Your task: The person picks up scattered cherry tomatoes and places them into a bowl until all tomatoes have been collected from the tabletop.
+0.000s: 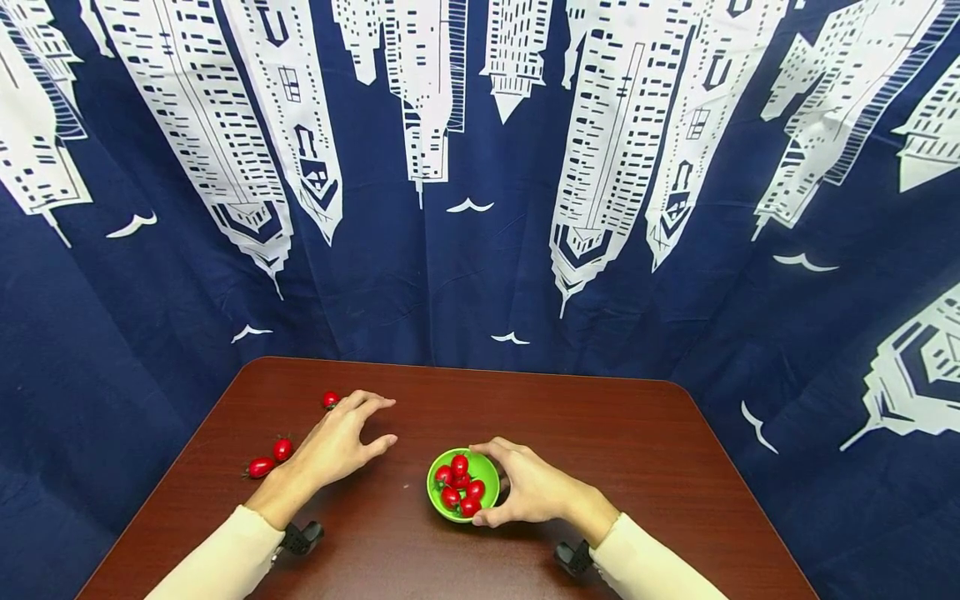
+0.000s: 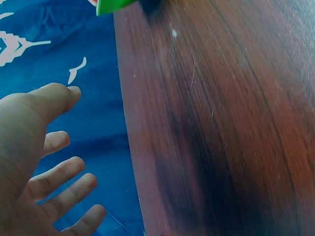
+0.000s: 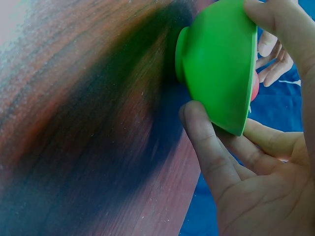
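Observation:
A green bowl (image 1: 486,469) with several small red tomatoes (image 1: 444,475) in it is near the middle of the table. My right hand (image 1: 536,486) grips it from the right, thumb on the rim and fingers around the far side. In the right wrist view the thumb touches the rim of the bowl (image 3: 221,69) and the fingers support its wall. Whether its base touches the table I cannot tell. My left hand (image 1: 337,442) hovers over the left of the table, fingers spread and holding nothing. The left wrist view shows that hand (image 2: 44,162) with loosely bent fingers.
Left of the left hand lie two loose tomatoes, one (image 1: 282,449) beside another (image 1: 260,467). A third tomato (image 1: 331,400) sits farther back, partly behind that hand. The brown wooden table (image 1: 600,425) ends at a blue curtain (image 1: 465,275) with white buildings.

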`<state>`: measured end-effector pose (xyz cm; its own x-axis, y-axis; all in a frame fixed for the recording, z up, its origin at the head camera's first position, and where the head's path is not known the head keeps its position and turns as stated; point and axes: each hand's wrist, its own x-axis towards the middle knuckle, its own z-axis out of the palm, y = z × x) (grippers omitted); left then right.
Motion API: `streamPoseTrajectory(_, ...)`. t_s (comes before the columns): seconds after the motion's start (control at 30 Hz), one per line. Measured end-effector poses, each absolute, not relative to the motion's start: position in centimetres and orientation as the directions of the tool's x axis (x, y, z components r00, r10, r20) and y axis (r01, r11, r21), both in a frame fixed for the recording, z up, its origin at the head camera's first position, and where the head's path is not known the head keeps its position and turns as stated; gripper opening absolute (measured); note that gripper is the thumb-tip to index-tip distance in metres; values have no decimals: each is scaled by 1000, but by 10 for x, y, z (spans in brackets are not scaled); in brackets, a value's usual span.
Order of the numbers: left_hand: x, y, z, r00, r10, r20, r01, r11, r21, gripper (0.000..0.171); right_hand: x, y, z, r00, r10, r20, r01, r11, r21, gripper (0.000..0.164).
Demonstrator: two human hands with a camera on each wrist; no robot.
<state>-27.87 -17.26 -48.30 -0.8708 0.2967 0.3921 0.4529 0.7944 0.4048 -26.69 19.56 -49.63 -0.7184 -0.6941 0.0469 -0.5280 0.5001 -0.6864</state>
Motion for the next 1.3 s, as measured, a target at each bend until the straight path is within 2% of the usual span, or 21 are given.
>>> streamPoseTrajectory(0.63,-294,-196,-491,-871,220,438,413,811,414,48,-265,195,-495,-713,-699,56,-549,508,-664,97)
streamPoseTrajectory(1.3,-311,-228,-500,-937,99,335,265,827,496,49,-265,195,-494,-717,-694,54,-544,510,-666,97)
